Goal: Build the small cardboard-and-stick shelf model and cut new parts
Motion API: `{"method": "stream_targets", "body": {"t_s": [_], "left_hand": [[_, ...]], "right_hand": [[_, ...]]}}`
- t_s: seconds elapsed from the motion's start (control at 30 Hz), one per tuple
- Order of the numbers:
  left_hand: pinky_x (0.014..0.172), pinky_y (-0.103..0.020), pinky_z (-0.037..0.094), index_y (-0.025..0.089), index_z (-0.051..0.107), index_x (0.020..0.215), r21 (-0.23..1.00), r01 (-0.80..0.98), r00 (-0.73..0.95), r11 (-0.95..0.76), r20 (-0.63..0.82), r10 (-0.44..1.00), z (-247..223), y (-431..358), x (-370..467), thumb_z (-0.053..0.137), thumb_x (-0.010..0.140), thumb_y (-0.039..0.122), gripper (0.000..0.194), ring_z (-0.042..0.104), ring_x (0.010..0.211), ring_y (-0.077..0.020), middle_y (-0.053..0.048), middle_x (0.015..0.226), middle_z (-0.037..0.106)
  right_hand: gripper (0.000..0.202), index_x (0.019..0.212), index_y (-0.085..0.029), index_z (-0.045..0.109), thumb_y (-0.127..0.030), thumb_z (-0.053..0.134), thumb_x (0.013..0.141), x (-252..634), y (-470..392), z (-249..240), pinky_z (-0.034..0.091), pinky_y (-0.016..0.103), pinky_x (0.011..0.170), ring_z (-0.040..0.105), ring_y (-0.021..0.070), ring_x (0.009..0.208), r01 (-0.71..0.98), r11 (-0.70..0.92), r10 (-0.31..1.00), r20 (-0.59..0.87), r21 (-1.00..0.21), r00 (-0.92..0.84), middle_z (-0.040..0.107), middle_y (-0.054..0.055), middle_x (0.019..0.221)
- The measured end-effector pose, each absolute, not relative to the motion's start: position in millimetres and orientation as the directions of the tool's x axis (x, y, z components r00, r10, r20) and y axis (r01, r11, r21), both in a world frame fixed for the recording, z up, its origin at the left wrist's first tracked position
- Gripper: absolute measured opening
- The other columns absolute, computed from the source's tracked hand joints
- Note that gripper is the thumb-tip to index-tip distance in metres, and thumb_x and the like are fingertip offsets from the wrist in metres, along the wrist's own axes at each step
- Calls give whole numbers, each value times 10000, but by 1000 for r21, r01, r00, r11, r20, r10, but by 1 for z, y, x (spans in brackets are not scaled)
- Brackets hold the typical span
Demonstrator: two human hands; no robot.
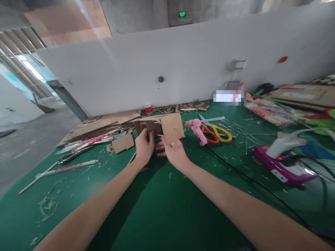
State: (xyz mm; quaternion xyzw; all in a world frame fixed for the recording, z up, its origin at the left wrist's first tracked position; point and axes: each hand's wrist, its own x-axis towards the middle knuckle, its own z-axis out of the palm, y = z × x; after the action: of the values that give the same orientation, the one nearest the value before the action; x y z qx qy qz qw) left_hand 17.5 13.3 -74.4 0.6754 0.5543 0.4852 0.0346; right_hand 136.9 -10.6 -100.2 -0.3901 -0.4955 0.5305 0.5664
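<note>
Both hands are on a small cardboard box (171, 128) held just above the green table. My left hand (144, 146) is closed at its left part, thumb and index finger gripping an inner cardboard panel. My right hand (175, 152) holds the box from below on the right, its thumb near the lower edge and other fingers reaching under. A thin red string hangs on the right face of the box. Thin sticks show inside it. Just right of the box lie a pink glue gun (199, 131) and scissors (222, 134) with yellow handles, beside orange-handled ones (210, 135).
Flat cardboard sheets (104, 127) and wrapped sticks (70, 169) lie at left. A purple power strip (282, 167) with plugs and cables is at right. A red spool (148, 109) stands at the back by cardboard scraps. Shavings litter the green table (167, 216); a white partition (131, 69) rises behind.
</note>
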Motion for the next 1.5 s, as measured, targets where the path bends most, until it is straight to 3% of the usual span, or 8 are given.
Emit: {"method": "stream_targets", "body": {"t_s": [0.23,0.37,0.5,0.7,0.83,1.07,1.5], "left_hand": [[536,-251,249,204,368,666,600,692,-93,-401,625,775,-74,13,24,441,905,330,280,386,539,-120,34,578,415],[542,-253,252,206,365,666,617,677,-120,-401,630,768,-75,17,24,445,904,330,281,381,547,-120,36,585,406],[525,-256,234,210,343,646,659,663,-219,-356,625,749,-73,24,7,444,897,305,286,347,511,-118,44,550,375],[518,-236,299,205,404,683,713,596,-234,-370,595,769,-70,22,1,457,896,364,271,462,536,-122,28,577,484],[424,-220,305,219,374,715,785,504,-220,-360,519,826,-71,17,9,430,908,412,278,463,404,-106,63,515,442],[363,-230,376,219,425,767,925,250,-188,-285,335,923,-69,12,17,447,896,399,222,498,333,-139,71,406,453],[337,-217,365,219,431,788,937,200,-195,-285,324,926,-71,8,17,419,912,376,200,496,321,-137,75,387,465]], "right_hand": [[276,1103,-191,586,-325,522,871,139,-14,-93,618,315,563,720,234,770,-249,188,981,196,-950,-6,725,94,878],[196,952,-177,602,-334,500,896,140,-21,-85,624,323,581,723,229,724,-236,171,985,161,-957,61,727,97,807],[222,875,-151,576,-335,463,928,140,-27,-83,626,311,605,725,206,755,-233,130,991,135,-964,-2,724,124,864],[221,986,-149,594,-335,512,900,141,-28,-83,632,324,654,699,216,925,-213,219,972,233,-952,-42,693,123,1025],[257,1085,-155,594,-295,504,889,141,-27,-83,632,313,639,682,214,974,-204,240,964,258,-949,-65,687,110,1057],[271,1104,-184,608,-303,482,895,140,-32,-81,619,297,629,701,207,911,-71,312,950,313,-947,-2,701,89,1010],[273,1111,-178,589,-301,447,912,142,-31,-82,614,288,612,713,201,867,9,353,936,353,-936,-7,712,89,967]]}}
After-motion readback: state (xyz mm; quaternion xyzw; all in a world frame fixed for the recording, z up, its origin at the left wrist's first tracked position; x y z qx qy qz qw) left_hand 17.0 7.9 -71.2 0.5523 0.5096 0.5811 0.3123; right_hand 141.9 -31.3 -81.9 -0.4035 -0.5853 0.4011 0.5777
